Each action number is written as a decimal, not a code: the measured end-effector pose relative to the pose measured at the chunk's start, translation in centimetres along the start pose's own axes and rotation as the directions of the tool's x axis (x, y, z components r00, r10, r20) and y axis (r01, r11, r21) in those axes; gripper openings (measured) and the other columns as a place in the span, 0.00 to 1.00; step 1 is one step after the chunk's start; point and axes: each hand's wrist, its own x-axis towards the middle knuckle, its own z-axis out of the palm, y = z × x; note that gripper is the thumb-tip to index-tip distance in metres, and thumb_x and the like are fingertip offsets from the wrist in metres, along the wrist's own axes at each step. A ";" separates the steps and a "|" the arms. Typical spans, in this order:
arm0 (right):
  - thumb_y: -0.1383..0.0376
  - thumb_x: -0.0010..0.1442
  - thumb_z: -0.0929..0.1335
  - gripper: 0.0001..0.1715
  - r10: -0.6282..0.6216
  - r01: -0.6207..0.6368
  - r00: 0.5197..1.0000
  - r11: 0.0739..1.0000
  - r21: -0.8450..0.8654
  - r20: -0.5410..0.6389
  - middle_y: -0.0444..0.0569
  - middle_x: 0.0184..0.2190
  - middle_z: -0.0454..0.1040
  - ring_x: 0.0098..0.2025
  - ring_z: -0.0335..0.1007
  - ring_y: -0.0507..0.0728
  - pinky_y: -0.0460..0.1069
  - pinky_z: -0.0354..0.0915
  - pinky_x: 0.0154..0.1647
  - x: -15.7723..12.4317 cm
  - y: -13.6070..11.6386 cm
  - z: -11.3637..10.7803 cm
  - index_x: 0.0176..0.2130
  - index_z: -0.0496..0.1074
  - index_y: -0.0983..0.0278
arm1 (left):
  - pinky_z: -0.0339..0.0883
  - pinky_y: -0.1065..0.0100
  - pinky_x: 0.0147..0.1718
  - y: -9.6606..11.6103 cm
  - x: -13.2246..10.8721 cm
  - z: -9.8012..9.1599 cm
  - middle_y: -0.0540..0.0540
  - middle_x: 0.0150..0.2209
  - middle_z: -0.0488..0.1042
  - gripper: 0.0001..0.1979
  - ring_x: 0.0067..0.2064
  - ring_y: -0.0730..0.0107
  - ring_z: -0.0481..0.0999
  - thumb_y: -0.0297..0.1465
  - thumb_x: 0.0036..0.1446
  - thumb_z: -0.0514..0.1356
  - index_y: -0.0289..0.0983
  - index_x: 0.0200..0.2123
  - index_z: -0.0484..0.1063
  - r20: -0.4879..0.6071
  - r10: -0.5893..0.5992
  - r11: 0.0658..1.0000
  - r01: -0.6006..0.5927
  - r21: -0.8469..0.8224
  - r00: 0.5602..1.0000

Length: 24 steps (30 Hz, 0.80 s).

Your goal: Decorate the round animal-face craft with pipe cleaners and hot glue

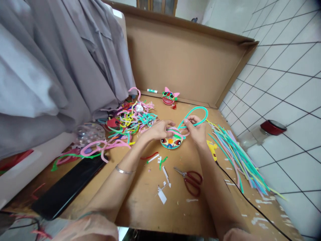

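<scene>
My left hand (162, 129) is closed on the top left edge of a small colourful animal-face craft (171, 143), which has round eyes and an orange nose. In my right hand (197, 130) is a turquoise pipe cleaner (204, 109), pinched between thumb and fingers. It is bent into a large loop that rises above the hand, and its lower end reaches the top of the face. Pink and green strips lie along the face's upper edge, partly hidden by my fingers.
Red-handled scissors (193, 182) and paper scraps (162, 195) lie nearer me. A yellow glue gun (212, 150) with a black cord and a pipe-cleaner bundle (240, 157) are right. Tangled pipe cleaners (129, 120) are left; a finished-looking face (169, 97) and glue stick (152, 91) stand behind.
</scene>
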 end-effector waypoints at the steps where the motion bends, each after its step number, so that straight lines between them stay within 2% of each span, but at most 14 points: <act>1: 0.54 0.47 0.72 0.16 -0.018 0.018 1.000 1.000 -0.013 0.015 0.41 0.23 0.68 0.23 0.63 0.49 0.45 0.61 0.22 0.1 0.2 0.0 0.28 0.68 0.62 | 0.62 0.60 0.55 0.0 -0.1 -0.1 0.44 0.43 0.80 0.24 0.47 0.58 0.77 0.34 0.48 0.62 0.35 0.50 0.74 0.001 -0.001 1.000 0.001 0.003 1.000; 6: 0.58 0.48 0.71 0.10 -0.082 0.086 0.994 0.995 -0.056 0.077 0.42 0.23 0.69 0.27 0.64 0.50 0.46 0.63 0.30 0.3 0.9 0.0 0.26 0.69 0.62 | 0.63 0.60 0.52 0.1 -0.2 -0.2 0.48 0.37 0.80 0.23 0.44 0.59 0.78 0.34 0.45 0.65 0.38 0.47 0.74 0.034 0.053 0.999 -0.052 -0.013 0.998; 13: 0.57 0.48 0.72 0.12 -0.041 0.049 0.990 0.997 -0.060 0.136 0.42 0.23 0.70 0.27 0.65 0.51 0.47 0.64 0.31 0.2 1.1 0.0 0.27 0.69 0.62 | 0.49 0.47 0.61 0.4 -0.3 0.1 0.45 0.48 0.79 0.28 0.49 0.55 0.76 0.34 0.45 0.67 0.40 0.52 0.71 0.047 0.079 0.996 -0.081 0.039 0.996; 20: 0.55 0.49 0.72 0.14 -0.026 0.036 0.985 0.998 -0.059 0.169 0.42 0.23 0.70 0.28 0.65 0.51 0.47 0.64 0.30 0.1 1.1 -0.1 0.27 0.70 0.62 | 0.53 0.52 0.59 0.6 -0.4 -0.2 0.43 0.48 0.79 0.29 0.51 0.56 0.77 0.32 0.45 0.67 0.39 0.53 0.69 0.044 0.106 0.994 -0.106 0.012 0.993; 24: 0.56 0.47 0.73 0.14 -0.019 0.025 0.987 0.999 -0.040 0.162 0.42 0.23 0.70 0.27 0.64 0.51 0.47 0.63 0.29 0.1 1.1 -0.1 0.26 0.70 0.62 | 0.51 0.50 0.60 0.7 -0.4 -0.1 0.43 0.47 0.80 0.29 0.50 0.55 0.77 0.33 0.45 0.68 0.39 0.53 0.69 0.029 0.113 0.992 -0.114 0.049 0.993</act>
